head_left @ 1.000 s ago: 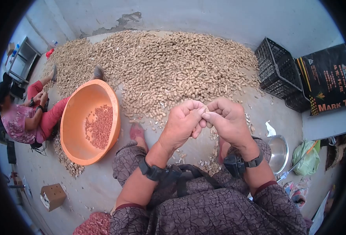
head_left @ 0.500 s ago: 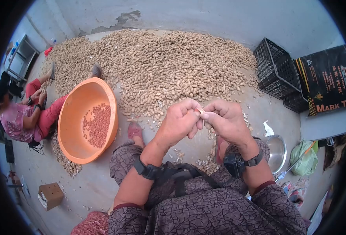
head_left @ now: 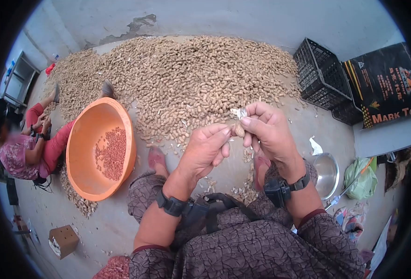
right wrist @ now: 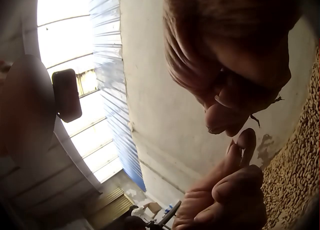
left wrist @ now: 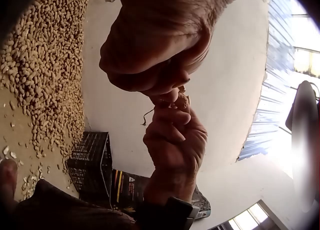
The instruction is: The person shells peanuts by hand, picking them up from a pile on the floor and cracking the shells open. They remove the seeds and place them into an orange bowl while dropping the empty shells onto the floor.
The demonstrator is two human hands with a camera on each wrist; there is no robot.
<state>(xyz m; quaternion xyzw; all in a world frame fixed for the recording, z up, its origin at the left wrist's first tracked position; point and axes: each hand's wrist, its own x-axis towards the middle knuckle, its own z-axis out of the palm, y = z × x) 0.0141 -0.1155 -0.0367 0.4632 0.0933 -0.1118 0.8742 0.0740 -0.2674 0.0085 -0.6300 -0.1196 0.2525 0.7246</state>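
Both hands meet in front of the lap, over the floor. My right hand (head_left: 273, 132) pinches a peanut in its shell (head_left: 239, 130) between thumb and fingers, with a pale, opened piece of shell (head_left: 239, 113) sticking up above the thumb. From the other side, the thumb and forefinger of my left hand (head_left: 205, 151) pinch at the same peanut. In the left wrist view a bit of shell (left wrist: 183, 101) shows between the fingertips of the two hands. The right wrist view leaves the peanut mostly hidden behind the fingers.
A large heap of unshelled peanuts (head_left: 182, 83) spreads along the wall. An orange basin (head_left: 82, 174) with red kernels stands left, near another seated person (head_left: 24, 153). At right are a black crate (head_left: 310, 76), a printed sack (head_left: 384, 88), a metal bowl (head_left: 325, 174) and a green bag (head_left: 361, 179).
The hands, earlier pressed together at the fingertips, have drawn slightly apart. The right hand has risen a little, and the peanut and pale shell piece show plainly. The head view has shifted slightly.
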